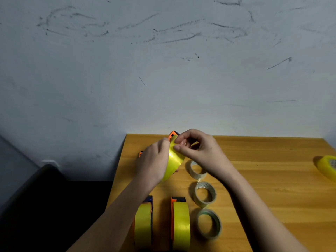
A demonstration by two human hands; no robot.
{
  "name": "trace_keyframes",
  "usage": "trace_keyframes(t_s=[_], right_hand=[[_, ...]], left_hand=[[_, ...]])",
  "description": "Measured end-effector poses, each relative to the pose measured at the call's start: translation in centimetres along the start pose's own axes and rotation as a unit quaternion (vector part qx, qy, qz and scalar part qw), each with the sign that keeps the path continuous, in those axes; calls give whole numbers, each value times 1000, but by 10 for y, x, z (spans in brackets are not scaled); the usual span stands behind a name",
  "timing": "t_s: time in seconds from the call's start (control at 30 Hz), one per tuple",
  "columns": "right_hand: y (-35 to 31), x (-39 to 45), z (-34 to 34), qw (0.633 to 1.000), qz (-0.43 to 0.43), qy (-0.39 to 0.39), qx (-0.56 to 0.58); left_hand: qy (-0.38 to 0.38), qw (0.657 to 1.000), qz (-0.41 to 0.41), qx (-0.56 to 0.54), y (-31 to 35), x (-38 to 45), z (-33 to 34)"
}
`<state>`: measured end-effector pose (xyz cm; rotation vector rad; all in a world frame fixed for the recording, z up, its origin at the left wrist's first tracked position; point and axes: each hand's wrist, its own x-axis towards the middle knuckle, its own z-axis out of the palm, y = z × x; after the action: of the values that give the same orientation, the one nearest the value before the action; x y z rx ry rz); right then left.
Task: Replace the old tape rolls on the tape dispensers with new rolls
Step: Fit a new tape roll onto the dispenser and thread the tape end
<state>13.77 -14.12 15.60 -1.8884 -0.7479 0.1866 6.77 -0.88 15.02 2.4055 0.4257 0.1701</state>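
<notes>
A person's left hand [154, 164] holds an orange tape dispenser [172, 135] loaded with a yellow roll [173, 160] above the worktop [254, 170], while the right hand [198, 150] pinches the tape's free end near the cutter. Just right of the dispenser lie three spent rolls [204, 194]; below it stand two reloaded dispensers [180, 222]. Threading this third roll seems under way; next, the end likely needs drawing across the blade.
</notes>
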Motion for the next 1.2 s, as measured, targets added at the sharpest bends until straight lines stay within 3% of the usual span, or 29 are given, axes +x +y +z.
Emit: trace_keyframes(t_s=[0.27,0.5,0.63,0.73,0.93,1.1,1.2], right_hand=[[3,-13,37,982,-6,182,53],[6,-14,42,967,39,251,34],[7,-12,44,959,54,268,82],[11,-14,47,954,18,298,-33],[21,-12,48,897,-111,332,-270],[22,-12,47,873,-138,333,-330],[21,-8,37,913,-44,322,-247]], left_hand=[[27,999,-22,26,0,3,4],[49,998,-22,18,2,5,8],[70,995,-51,-57,4,5,12],[90,989,-62,-104,1,7,13],[68,981,-72,-169,3,12,15],[77,985,-32,-150,0,14,15],[49,988,-12,-148,-6,15,12]])
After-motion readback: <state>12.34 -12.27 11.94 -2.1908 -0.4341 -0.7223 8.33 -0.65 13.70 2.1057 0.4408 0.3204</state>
